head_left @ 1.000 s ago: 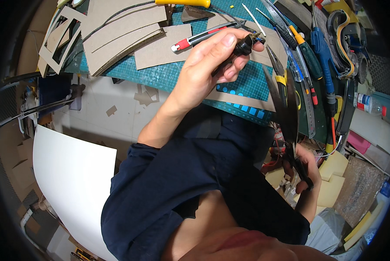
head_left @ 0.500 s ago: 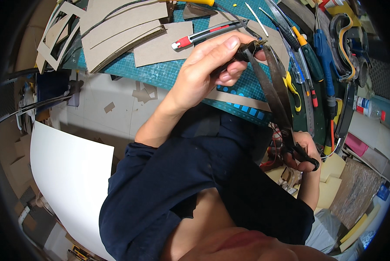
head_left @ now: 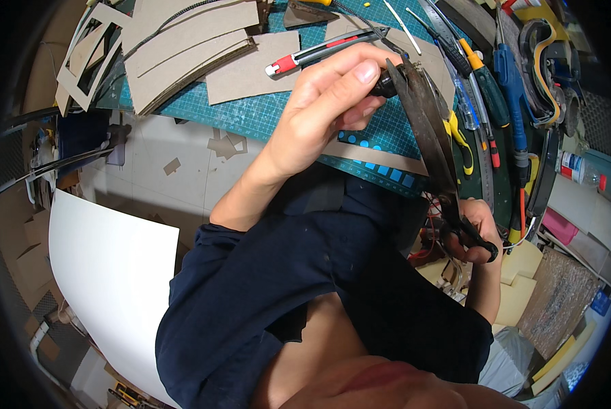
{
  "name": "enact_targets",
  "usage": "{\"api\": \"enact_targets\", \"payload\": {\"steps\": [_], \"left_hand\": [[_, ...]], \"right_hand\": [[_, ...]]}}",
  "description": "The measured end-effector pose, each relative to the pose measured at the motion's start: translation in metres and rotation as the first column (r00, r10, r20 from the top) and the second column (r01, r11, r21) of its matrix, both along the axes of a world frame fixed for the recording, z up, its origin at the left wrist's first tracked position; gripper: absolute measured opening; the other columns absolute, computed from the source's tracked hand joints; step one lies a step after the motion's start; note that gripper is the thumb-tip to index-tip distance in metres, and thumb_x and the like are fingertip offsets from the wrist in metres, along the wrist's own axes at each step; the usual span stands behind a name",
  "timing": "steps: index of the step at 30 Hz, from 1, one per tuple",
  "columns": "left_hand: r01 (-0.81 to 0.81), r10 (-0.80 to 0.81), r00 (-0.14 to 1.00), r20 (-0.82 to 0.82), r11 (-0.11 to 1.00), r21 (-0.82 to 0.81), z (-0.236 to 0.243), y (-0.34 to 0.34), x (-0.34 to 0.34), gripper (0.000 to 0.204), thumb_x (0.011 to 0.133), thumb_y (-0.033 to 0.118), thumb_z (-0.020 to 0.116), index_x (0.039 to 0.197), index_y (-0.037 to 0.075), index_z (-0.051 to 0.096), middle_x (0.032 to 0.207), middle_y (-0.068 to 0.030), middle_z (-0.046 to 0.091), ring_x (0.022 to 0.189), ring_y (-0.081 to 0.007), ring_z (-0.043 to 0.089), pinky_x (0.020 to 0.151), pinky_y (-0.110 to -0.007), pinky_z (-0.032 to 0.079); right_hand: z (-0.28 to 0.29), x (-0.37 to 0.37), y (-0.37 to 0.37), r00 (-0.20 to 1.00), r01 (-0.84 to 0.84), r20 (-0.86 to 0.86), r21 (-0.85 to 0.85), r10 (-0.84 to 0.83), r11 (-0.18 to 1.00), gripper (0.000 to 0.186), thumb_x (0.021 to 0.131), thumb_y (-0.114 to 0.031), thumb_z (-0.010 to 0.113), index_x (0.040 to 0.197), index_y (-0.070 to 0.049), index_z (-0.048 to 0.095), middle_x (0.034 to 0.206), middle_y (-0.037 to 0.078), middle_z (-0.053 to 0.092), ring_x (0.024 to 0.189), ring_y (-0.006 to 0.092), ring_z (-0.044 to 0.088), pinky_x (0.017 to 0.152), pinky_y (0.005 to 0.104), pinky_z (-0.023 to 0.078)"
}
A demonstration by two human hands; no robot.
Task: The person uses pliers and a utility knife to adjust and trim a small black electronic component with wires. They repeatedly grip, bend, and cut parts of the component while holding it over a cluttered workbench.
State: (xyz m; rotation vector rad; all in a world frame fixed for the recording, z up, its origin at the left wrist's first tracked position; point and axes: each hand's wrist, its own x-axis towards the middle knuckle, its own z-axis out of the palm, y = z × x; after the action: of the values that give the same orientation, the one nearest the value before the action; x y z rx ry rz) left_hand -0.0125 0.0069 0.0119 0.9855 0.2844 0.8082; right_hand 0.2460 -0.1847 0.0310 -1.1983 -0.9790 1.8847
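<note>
My right hand (head_left: 474,228) is closed through the handles of a pair of large dark, worn scissors (head_left: 434,146). Their blades point up and away from me over the mat's edge. My left hand (head_left: 333,102) pinches a small black cylindrical part (head_left: 386,83) between thumb and fingers. The scissor tips lie right against this part's end, where a black braided cord (head_left: 370,26) comes down. Frayed bits stick out there, and the blades hide some of it. A red and grey utility knife (head_left: 299,60) lies just beyond my left hand.
Under my hands is a teal cutting mat (head_left: 251,119) with curved cardboard pieces (head_left: 189,51) at its left. A screwdriver (head_left: 483,85), yellow-handled pliers (head_left: 461,143), a blue glue gun (head_left: 510,95) and goggles (head_left: 541,68) crowd the right. A white sheet (head_left: 114,286) stands at my left.
The scissor blades have come closer together and now nearly overlap. Their tips have shifted slightly at the black part's end. My left hand has barely moved.
</note>
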Motion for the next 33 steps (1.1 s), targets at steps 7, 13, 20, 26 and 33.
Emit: {"api": "enact_targets", "payload": {"steps": [7, 13, 20, 26, 33], "left_hand": [[-0.017, 0.018, 0.999, -0.029, 1.0, 0.024, 0.002, -0.001, 0.001, 0.029, 0.105, 0.027, 0.048, 0.119, 0.005, 0.062, 0.07, 0.0072, 0.042, 0.059, -0.002, 0.032, 0.053, -0.019, 0.026], [-0.08, 0.085, 0.995, -0.056, 0.994, 0.078, 0.002, -0.002, 0.001, 0.027, 0.105, 0.026, 0.05, 0.115, 0.005, 0.062, 0.071, 0.0076, 0.045, 0.059, -0.0019, 0.034, 0.053, -0.02, 0.027], [-0.129, 0.174, 0.972, -0.157, 0.957, 0.261, -0.001, -0.002, 0.003, 0.038, 0.105, 0.031, 0.043, 0.12, 0.0, 0.058, 0.084, -0.0006, 0.057, 0.065, -0.0022, 0.041, 0.056, -0.017, 0.033], [-0.21, 0.245, 0.96, -0.133, 0.95, 0.231, 0.0, -0.007, 0.008, 0.03, 0.105, 0.029, 0.049, 0.115, 0.003, 0.059, 0.084, 0.0012, 0.058, 0.072, -0.0052, 0.049, 0.067, -0.021, 0.043], [-0.322, 0.385, 0.914, -0.125, 0.879, 0.353, -0.014, -0.013, 0.019, 0.046, 0.093, 0.021, 0.07, 0.122, 0.001, 0.041, 0.099, -0.0069, 0.061, 0.087, -0.0106, 0.059, 0.076, -0.024, 0.049]], "right_hand": [[-0.001, -0.009, 0.001, 0.982, 0.062, 0.175, 0.098, -0.078, 0.993, 0.047, 0.063, -0.034, 0.082, 0.073, -0.002, 0.049, 0.058, 0.0, 0.053, 0.05, 0.0085, 0.051, 0.049, 0.0224, 0.037], [0.002, -0.007, 0.011, 0.99, -0.056, 0.134, 0.087, 0.044, 0.995, 0.044, 0.066, -0.034, 0.08, 0.073, -0.003, 0.05, 0.057, -0.001, 0.056, 0.049, 0.0093, 0.054, 0.048, 0.0222, 0.037], [-0.002, -0.009, 0.009, 0.956, -0.067, 0.29, 0.12, 0.03, 0.99, 0.041, 0.065, -0.032, 0.079, 0.073, -0.003, 0.051, 0.057, 0.0, 0.055, 0.048, 0.0085, 0.053, 0.047, 0.0217, 0.036], [0.004, -0.016, 0.011, 0.903, -0.098, 0.429, 0.135, 0.031, 0.986, 0.038, 0.064, -0.027, 0.079, 0.075, -0.002, 0.053, 0.061, 0.002, 0.057, 0.051, 0.0101, 0.055, 0.049, 0.0228, 0.039], [-0.001, -0.019, 0.01, 0.912, -0.048, 0.409, 0.163, -0.023, 0.985, 0.039, 0.064, -0.028, 0.08, 0.077, -0.002, 0.055, 0.065, 0.002, 0.058, 0.052, 0.011, 0.056, 0.05, 0.0236, 0.04]]}}
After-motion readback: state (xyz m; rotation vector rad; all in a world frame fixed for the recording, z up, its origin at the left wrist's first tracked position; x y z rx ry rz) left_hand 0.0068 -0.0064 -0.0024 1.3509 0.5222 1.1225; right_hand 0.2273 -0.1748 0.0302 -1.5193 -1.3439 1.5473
